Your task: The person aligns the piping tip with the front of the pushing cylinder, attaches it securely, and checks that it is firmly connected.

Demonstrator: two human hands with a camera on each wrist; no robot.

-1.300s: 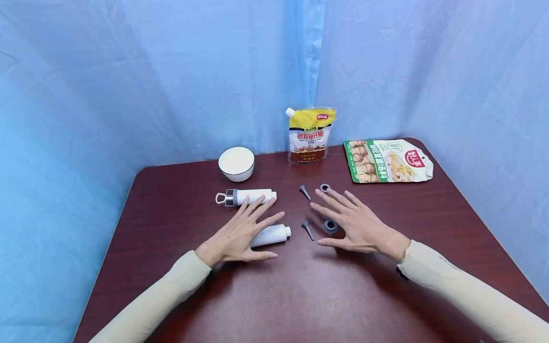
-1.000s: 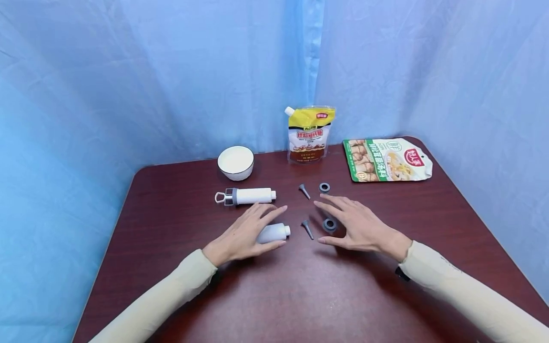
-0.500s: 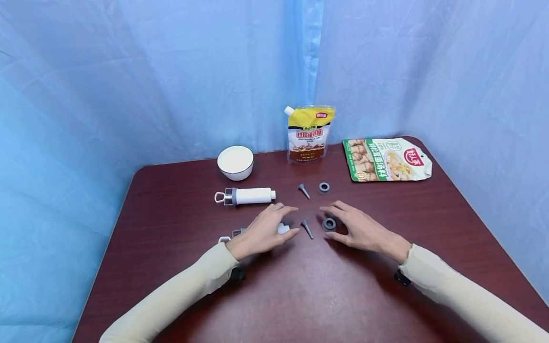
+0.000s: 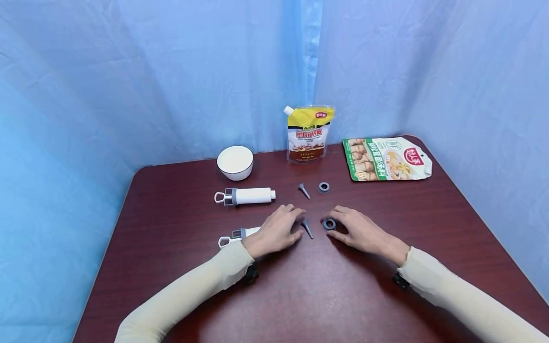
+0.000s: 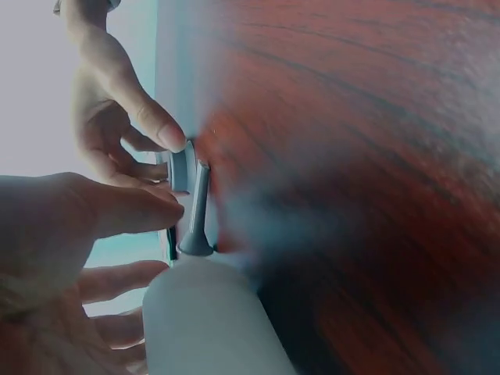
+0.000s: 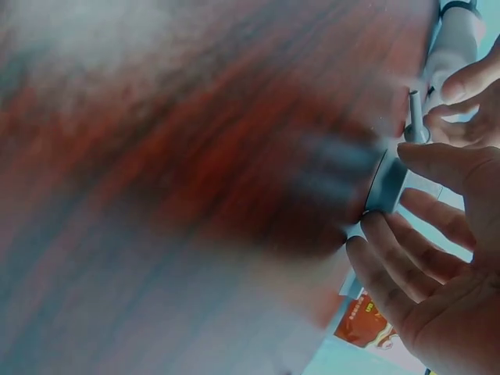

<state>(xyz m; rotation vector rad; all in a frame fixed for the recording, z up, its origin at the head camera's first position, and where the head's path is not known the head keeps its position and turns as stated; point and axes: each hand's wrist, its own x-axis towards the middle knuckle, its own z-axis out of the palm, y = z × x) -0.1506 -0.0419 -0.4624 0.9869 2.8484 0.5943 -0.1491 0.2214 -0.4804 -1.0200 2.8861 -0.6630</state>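
My right hand [image 4: 362,233] pinches a grey ring [image 4: 329,229] lying on the table, thumb on the near side and fingers on the far side. The right wrist view shows that ring [image 6: 386,183] between thumb and fingertips. Just left of it lies a small grey cone-shaped nozzle [image 4: 307,229], wide end away from me. My left hand [image 4: 279,231] hovers there with thumb and fingers apart, the thumb tip beside the nozzle [image 5: 199,207] in the left wrist view. Beneath this hand lies a white icing syringe [image 4: 252,231] with a loop handle, its front part hidden in the head view.
Farther back lie a second white syringe [image 4: 254,196], another grey nozzle [image 4: 304,191] and another grey ring [image 4: 324,191]. A white bowl [image 4: 235,164], a standing spouted pouch [image 4: 309,136] and a flat green-and-white packet [image 4: 388,159] line the back edge, before blue curtains [image 4: 214,71].
My left hand has moved right, over the near syringe to the near nozzle, its fingers drawing in. The right hand's spread fingers have closed in around the near grey ring.
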